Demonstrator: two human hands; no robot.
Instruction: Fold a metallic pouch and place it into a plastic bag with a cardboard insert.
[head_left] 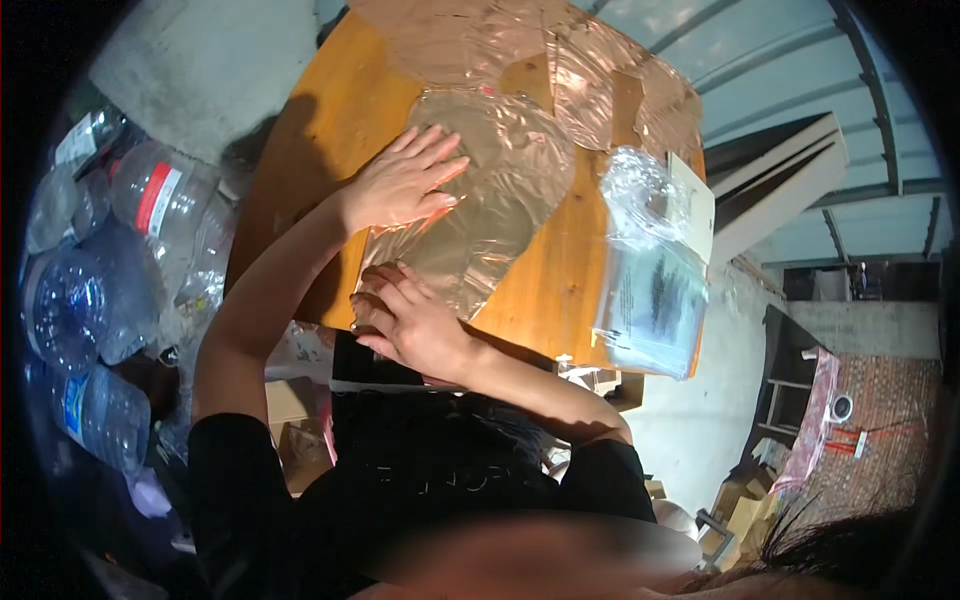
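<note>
A clear plastic bag (pixel 510 200) lies spread on the wooden table (pixel 552 290), wrinkled and shiny. My left hand (pixel 405 182) rests flat on its left part, with the fingers stretched out and apart. Nearer to me, my right hand (pixel 420 325) is at the bag's near left corner by the table edge. Its fingers are curled over the plastic and closed on it; the fingertips are partly hidden.
More clear plastic sheets (pixel 450 40) cover the table's far end. On its right side lie a stack of clear plastic packs (pixel 655 310) and a crumpled clear wrap (pixel 640 195). Large empty plastic bottles (pixel 165 195) crowd the left. Cardboard boxes (pixel 300 440) stand below the table.
</note>
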